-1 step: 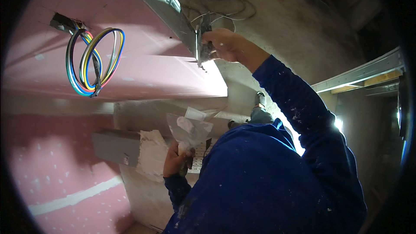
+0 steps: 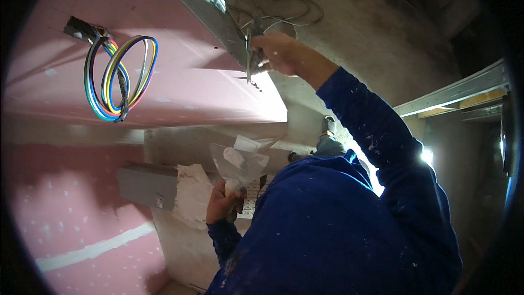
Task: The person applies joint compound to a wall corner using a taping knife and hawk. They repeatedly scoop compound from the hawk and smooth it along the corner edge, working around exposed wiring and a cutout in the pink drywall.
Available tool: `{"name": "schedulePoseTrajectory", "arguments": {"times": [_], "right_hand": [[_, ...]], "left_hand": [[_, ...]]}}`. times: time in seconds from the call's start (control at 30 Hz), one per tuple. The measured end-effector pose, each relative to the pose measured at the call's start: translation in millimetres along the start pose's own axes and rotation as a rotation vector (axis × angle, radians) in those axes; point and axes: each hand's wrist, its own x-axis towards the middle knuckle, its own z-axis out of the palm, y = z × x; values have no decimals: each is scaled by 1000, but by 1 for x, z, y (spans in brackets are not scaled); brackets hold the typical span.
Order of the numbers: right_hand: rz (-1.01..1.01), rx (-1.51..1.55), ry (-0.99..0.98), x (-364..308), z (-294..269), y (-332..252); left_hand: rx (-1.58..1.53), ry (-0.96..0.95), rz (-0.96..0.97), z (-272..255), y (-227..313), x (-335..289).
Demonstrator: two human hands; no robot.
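Note:
My left hand (image 2: 221, 203) is closed round the handle of a broad putty knife (image 2: 248, 165). Its wide blade points up and carries a lump of pale filler (image 2: 234, 157). Higher up, my right hand (image 2: 277, 53) grips a dark, filler-smeared scraper (image 2: 254, 54). That tool stands on edge against the end of a pink plasterboard panel (image 2: 185, 92), beside the grey strip (image 2: 221, 28) along its border. My fingers hide part of the scraper, so its exact kind is hard to make out.
A coil of coloured wires (image 2: 117, 79) hangs from a hole in the pink board. Below it, a grey box-like duct (image 2: 144, 183) lies near a filler-covered piece (image 2: 192, 191). Loose cables (image 2: 297, 13) trail across the floor. At the right runs a metal profile (image 2: 453, 95).
My right hand and its scraper have shifted very slightly, a touch up and left along the board's edge. My left hand and the putty knife look the same.

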Motion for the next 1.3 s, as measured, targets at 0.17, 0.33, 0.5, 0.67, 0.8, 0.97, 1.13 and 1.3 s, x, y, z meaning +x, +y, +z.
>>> {"name": "schedulePoseTrajectory", "arguments": {"times": [0.17, 0.33, 0.5, 0.67, 0.8, 0.97, 1.13, 1.3], "right_hand": [[-338, -558, 2, 30, -23, -87], [-346, -408, -119, 8, -50, -172], [-135, -92, 286, -35, -35, -138], [290, 489, 287, -42, -17, -70], [-121, -66, 59, -20, 0, -25], [-137, -86, -25, 8, -3, -54], [149, 132, 51, 14, 5, -166], [-184, -300, -138, 0, -23, -239]], "left_hand": [[-60, -73, 8, 1, 0, -1], [-24, -121, -12, 7, 8, 13], [0, -141, 3, 9, 15, 12], [22, -114, -3, 9, 17, 7], [-44, -121, 12, 11, 16, 4], [-21, -97, 14, 5, 8, 6], [6, -87, 19, -6, -5, 9], [-66, -184, 26, -5, -1, 14]]}}
